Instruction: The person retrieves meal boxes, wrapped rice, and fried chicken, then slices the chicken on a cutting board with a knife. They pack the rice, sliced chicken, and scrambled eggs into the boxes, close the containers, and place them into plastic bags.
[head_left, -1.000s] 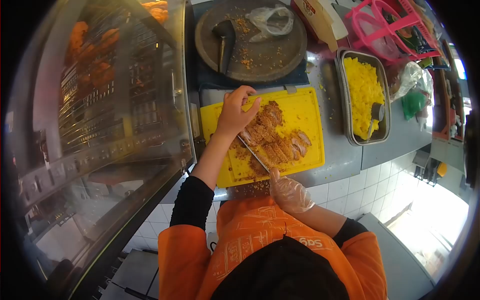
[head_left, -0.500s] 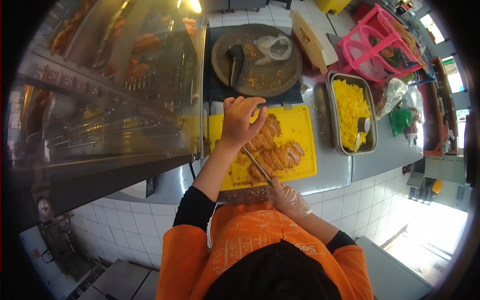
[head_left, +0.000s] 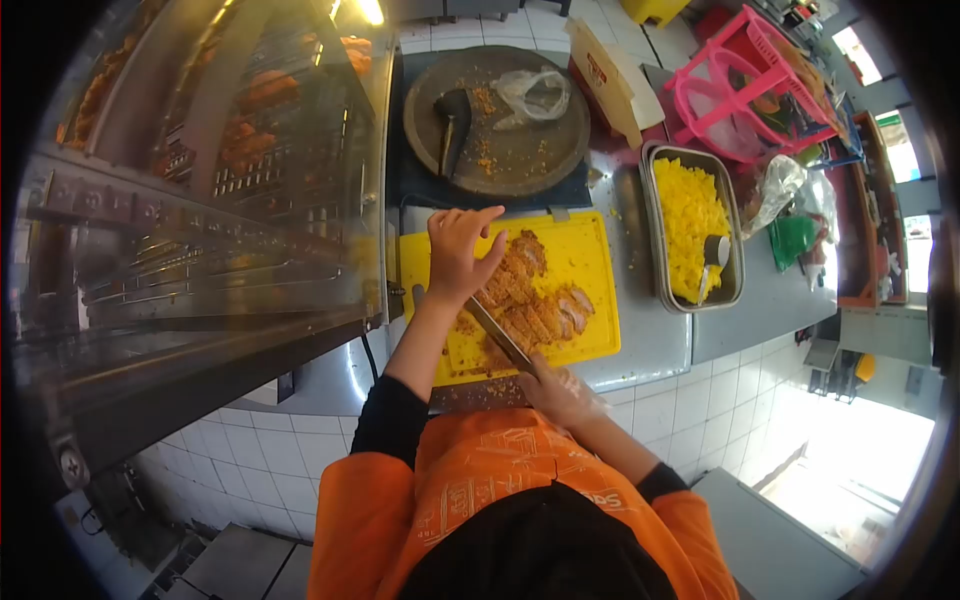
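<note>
Several meat slices [head_left: 548, 314] beside knife [head_left: 500, 336], just beyond right grip [head_left: 562, 392]

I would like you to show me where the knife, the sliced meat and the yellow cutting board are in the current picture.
Knife [head_left: 499, 335]: head view, middle of the blade.
Sliced meat [head_left: 536, 318]: head view, browned crust of the slices.
Yellow cutting board [head_left: 578, 255]: head view, bare surface beside the meat.
</note>
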